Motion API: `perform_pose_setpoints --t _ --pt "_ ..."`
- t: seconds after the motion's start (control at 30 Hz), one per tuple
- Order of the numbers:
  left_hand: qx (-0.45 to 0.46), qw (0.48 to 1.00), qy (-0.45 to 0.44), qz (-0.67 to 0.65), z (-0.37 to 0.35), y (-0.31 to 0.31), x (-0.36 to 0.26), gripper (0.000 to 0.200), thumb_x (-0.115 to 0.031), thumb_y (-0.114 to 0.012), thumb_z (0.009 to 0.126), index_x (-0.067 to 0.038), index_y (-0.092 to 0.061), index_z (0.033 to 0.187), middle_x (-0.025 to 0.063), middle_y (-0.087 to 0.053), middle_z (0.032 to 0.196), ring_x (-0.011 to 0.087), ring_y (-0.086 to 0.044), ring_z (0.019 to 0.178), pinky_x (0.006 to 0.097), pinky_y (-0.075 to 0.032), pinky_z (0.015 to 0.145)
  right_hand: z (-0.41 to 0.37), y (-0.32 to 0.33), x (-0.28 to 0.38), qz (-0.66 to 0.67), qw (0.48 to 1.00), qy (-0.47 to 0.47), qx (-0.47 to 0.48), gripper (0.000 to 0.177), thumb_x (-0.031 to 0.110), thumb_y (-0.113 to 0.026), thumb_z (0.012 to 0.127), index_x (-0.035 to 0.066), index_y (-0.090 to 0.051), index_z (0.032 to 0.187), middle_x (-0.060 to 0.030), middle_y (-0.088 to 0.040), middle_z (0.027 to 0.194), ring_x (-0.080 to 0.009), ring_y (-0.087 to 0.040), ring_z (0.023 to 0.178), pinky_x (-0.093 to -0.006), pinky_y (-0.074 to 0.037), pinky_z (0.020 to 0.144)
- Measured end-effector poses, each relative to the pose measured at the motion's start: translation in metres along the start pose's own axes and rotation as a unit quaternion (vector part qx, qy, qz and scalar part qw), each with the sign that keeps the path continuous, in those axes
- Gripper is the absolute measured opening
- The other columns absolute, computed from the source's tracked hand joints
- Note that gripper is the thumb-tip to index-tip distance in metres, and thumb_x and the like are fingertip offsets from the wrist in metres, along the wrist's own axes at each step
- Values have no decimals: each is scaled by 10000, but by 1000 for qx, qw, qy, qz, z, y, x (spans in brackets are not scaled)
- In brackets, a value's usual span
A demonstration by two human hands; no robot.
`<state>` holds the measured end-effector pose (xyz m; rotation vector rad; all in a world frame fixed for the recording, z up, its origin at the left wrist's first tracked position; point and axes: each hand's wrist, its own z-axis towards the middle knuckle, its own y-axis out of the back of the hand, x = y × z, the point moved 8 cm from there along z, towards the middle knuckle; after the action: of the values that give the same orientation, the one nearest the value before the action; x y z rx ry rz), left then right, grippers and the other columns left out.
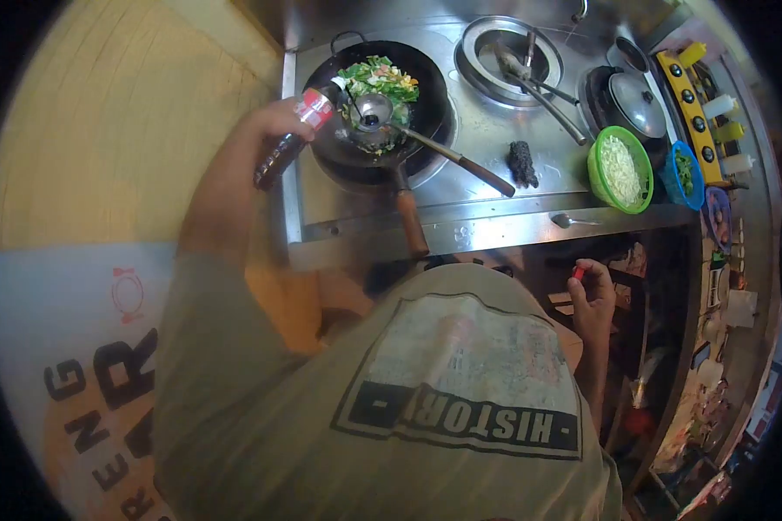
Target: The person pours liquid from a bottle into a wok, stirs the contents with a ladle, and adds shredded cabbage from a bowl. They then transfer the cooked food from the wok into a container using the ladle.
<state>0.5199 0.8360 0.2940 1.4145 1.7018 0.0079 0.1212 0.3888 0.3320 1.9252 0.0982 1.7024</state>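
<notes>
My left hand (pixel 280 119) is closed around a dark sauce bottle (pixel 278 162) with a red and white label. The bottle tilts with its neck over the wok (pixel 430 91). Below the neck sits a ladle (pixel 456 158); its bowl holds some dark liquid, and its long handle leans over the wok's rim. Chopped greens and other bits of food (pixel 381 80) lie on the wok's far side. My right hand (pixel 594 297) is low, in front of the counter edge, pinching a small red cap (pixel 578 273) between its fingertips.
On the steel counter (pixel 487 204) are a dark scrubber (pixel 522 163), a spoon (pixel 573 221), a green basket of pale shreds (pixel 622 172) and a blue basket of greens (pixel 685 172). Behind stand a metal pot with utensils (pixel 508 61) and a lidded pan (pixel 636 102). Squeeze bottles (pixel 719 106) line the right.
</notes>
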Motion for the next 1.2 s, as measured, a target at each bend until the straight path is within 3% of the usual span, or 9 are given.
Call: perform_pose_setpoints --t 0.1,0.2,0.27,0.37,0.53,0.67,0.87,1.07,1.2 --pt "-82 996 2 -28 -14 9 -2 553 -94 -790 594 -68 -544 1088 38 -638 925 148 -602 827 323 -493 765 -2 1 -3 12 1000 -15 -1 277 -43 -586 831 13 -531 1097 -33 -537 1024 -103 -518 925 -239 -419 840" --pt "-109 986 -96 -87 -10 14 1 659 -72 -812 600 -65 -486 1172 37 -623 1011 140 -593 890 325 -480 831 -2 2 1 20 1000 1 -18 278 -39 -588 833 13 -532 1100 -29 -535 1011 -96 -515 918 -234 -423 831" --pt "-243 951 -137 -131 -35 27 -18 713 -82 -833 618 -58 -439 1211 50 -603 1077 150 -591 950 333 -470 882 -1 2 3 10 1000 -2 -14 277 -38 -586 834 12 -532 1101 -27 -533 1011 -94 -515 917 -233 -423 831" --pt "-310 926 -168 -132 -37 40 -16 760 -134 -846 637 -44 -400 1245 74 -581 1123 168 -575 1025 339 -455 920 3 1 6 -3 1000 3 -3 280 -38 -581 838 15 -528 1108 -24 -529 1013 -92 -514 917 -234 -423 830" --pt "-356 887 -275 -109 -59 32 -83 840 -123 -853 612 -20 -355 1280 109 -551 1170 193 -549 1089 347 -461 925 20 16 41 8 999 48 -5 313 -52 -574 834 30 -516 1131 -23 -525 1024 -93 -513 933 -245 -422 840" --pt "-358 865 -340 -85 -67 29 -136 867 -135 -860 584 -5 -362 1281 122 -549 1183 198 -553 1089 345 -473 911 32 44 71 -14 997 58 -49 292 30 -642 800 30 -556 1079 -74 -581 1018 -167 -566 948 -299 -448 870" --pt "-286 930 -222 -69 -53 9 -151 750 -147 -846 611 -25 -429 1222 63 -604 1064 164 -584 983 320 -468 869 27 56 63 47 997 55 -37 310 -6 -649 785 28 -556 1079 -72 -585 1039 -172 -573 958 -303 -456 870" --pt "-192 976 -79 -63 -20 -20 -70 650 -115 -823 584 -54 -502 1145 43 -632 970 155 -600 885 314 -484 821 10 53 17 1 998 45 -53 348 -21 -655 762 34 -568 1095 -73 -583 1076 -170 -561 992 -300 -445 895" --pt "-126 989 -58 -45 -21 -37 -51 569 -104 -786 574 -57 -554 1092 48 -635 923 164 -609 824 320 -494 744 5 43 11 37 998 24 -53 337 -33 -633 791 31 -550 1111 -38 -563 1038 -121 -538 941 -258 -432 850"
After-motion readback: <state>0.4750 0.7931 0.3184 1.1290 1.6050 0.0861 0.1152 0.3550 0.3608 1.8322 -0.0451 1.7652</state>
